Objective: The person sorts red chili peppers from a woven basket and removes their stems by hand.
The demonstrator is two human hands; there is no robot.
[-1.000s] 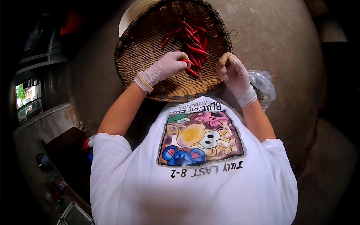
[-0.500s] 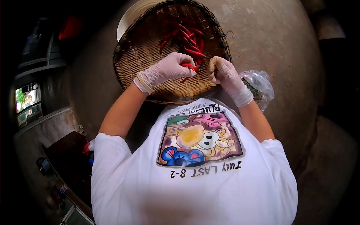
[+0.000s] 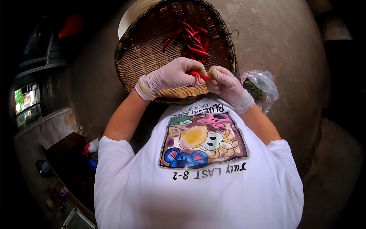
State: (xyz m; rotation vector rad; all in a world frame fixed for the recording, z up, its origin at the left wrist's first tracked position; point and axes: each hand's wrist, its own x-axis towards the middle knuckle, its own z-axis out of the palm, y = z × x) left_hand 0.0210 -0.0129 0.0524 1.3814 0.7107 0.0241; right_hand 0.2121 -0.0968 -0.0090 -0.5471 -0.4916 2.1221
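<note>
Right hand [image 3: 228, 86] has joined left hand [image 3: 171, 76]; both hands' fingers [image 3: 221, 73] pinch chilies [image 3: 195, 74] over the basket [image 3: 137, 57]; plastic bag [image 3: 269, 86] nearby.

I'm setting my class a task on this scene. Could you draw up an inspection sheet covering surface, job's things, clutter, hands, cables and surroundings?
Surface: woven basket, bare weave visible around its contents.
Job's things: chilli pile, red, inside the basket; held chillies, red, partly hidden by fingers.
Clutter: clear plastic bag with green bits inside, right of the basket.
Left hand: gloved, closed on held chillies.
Right hand: gloved, fingertips pinched at a held chilli's end.
Cables: nothing seen.
Surroundings: bare floor; pale round container, partly hidden by the basket; window at far left.
</note>
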